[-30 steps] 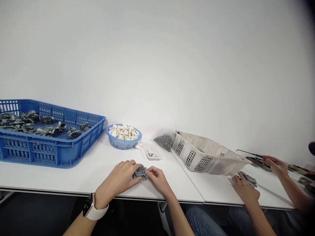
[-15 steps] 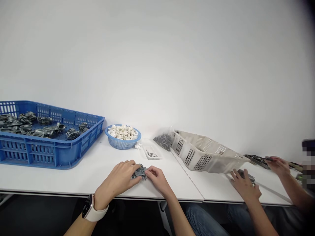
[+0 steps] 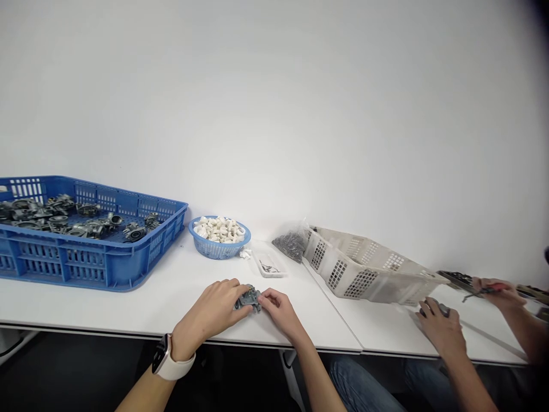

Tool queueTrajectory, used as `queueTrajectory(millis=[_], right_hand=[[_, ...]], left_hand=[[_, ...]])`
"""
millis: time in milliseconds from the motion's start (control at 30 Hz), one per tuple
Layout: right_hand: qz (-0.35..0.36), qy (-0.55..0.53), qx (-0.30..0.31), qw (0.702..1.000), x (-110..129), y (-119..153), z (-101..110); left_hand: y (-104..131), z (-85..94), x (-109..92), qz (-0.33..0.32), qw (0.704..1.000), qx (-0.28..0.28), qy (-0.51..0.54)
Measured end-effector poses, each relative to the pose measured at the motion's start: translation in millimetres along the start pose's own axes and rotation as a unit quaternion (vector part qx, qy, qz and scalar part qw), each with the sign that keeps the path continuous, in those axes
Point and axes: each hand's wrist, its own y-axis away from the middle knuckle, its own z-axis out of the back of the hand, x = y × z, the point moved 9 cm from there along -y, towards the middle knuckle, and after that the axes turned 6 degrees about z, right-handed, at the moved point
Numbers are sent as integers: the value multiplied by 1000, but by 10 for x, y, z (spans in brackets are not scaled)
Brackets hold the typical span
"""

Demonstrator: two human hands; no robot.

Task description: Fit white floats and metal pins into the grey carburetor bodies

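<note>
A small grey metal carburetor (image 3: 249, 298) rests on the white table close to the front edge. My left hand (image 3: 218, 302), with a watch on its wrist, grips it from the left, fingers over the top and thumb along the near side. At the carburetor's right side, my right hand (image 3: 278, 309) has thumb and forefinger pinched together against it. Whatever small piece may be in that pinch is hidden. Behind the hands lies a clear plastic tray (image 3: 277, 273) with several small dark metal pieces.
At left stands a blue crate (image 3: 128, 269) of carburetors. A blue basket (image 3: 218, 250) holds white pieces. Near it are a bag (image 3: 291, 245) of small dark parts and a pale crate (image 3: 369, 283). To the right, a co-worker's hands (image 3: 444, 326) hold a grey part and a red-handled tool (image 3: 493, 288).
The view has turned slightly left, shifting everything a little rightward. My hands keep the same hold on the carburetor. The co-worker's tool now shows its red handle.
</note>
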Motion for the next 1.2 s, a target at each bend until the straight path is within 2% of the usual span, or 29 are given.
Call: queueTrajectory(millis=[267,433,633,767,900,1067,1200], right_hand=[[21,-15,10,1000,59,-10,-20],[44,5,-20,999,68,-8,33],[36,-19,-10,999,13,6,11],[55,-42,-44,997,61,4,66],[46,-41,-41,997,54,-1,60],[93,-59,-60,992,73,0,105],[94,-73,-50,992,25,-65,100]], left_hand=[[3,28,-87,-28,999,-33,-16],[12,-21,-51,-22,1000,-9,-17],[8,27,30,-3,1000,-15,-11],[18,17,13,-5,1000,-3,-15],[18,19,9,-4,1000,-4,-12],[11,10,21,-3,1000,-10,-9],[6,6,-4,-14,1000,-16,-10]])
